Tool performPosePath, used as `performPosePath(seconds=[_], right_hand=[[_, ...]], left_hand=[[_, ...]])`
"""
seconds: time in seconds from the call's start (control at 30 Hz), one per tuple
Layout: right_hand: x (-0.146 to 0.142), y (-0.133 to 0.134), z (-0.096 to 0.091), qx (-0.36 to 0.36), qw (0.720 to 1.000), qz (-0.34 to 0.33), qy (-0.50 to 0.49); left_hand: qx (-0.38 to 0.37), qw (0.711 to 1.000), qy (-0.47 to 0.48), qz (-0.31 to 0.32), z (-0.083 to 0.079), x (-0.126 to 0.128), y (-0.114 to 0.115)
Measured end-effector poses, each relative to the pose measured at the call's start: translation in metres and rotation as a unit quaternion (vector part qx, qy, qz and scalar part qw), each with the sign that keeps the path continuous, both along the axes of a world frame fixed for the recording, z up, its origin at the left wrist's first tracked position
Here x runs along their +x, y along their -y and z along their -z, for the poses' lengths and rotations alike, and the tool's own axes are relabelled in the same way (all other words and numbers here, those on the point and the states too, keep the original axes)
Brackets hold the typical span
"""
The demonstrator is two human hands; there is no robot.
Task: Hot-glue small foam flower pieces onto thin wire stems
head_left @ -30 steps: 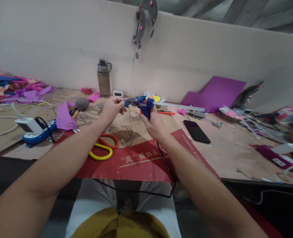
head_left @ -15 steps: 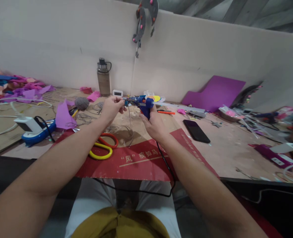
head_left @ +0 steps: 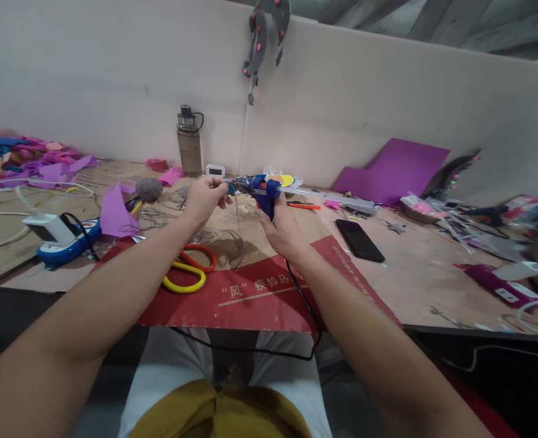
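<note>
My right hand [head_left: 280,228] is wrapped around the handle of a blue hot glue gun [head_left: 265,193], whose nozzle points left. A clear glue stick [head_left: 305,193] sticks out of its back end. At the nozzle, my left hand [head_left: 208,198] pinches a small blue piece [head_left: 230,188], too small to make out fully. A thin grey string [head_left: 237,219] hangs down beneath it to the table. Scissors with red and yellow handles [head_left: 189,278] lie below my left wrist, partly hidden by my forearm.
A red printed sheet [head_left: 259,307] covers the table's front edge. A black phone [head_left: 360,240] lies to the right. A water bottle [head_left: 189,146] and a ball of grey yarn [head_left: 149,190] stand at the back left, near a blue power strip [head_left: 70,246]. The gun's black cord [head_left: 303,292] hangs over the edge.
Both hands, the glue gun and the small blue piece keep almost the same position. Only the whole view has shifted very slightly.
</note>
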State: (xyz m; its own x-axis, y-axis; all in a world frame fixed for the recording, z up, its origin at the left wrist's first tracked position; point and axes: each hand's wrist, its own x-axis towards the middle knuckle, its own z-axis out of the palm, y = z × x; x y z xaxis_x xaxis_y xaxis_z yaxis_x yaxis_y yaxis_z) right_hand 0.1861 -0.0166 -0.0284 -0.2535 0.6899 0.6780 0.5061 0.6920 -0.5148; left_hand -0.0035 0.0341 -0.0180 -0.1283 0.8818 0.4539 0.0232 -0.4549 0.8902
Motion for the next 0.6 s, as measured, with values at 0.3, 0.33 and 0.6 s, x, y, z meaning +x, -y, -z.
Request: performPosePath(seconds=[0.3,0.33,0.6], right_hand=[[0.0006,0.0005,-0.0005,-0.001,1.0,0.013,0.004],[0.0005,0.0006,-0.0004,-0.002,1.0,0.013,0.005],[0.0003,0.002,-0.0011,-0.019,1.0,0.015,0.004]], left_hand=[[0.002,1.0,0.001,0.004,-0.0003,-0.0004,0.0],[0.005,1.0,0.001,0.004,-0.0003,-0.0003,0.0002],[-0.006,1.0,-0.002,-0.001,-0.0035,0.0013,0.0051]])
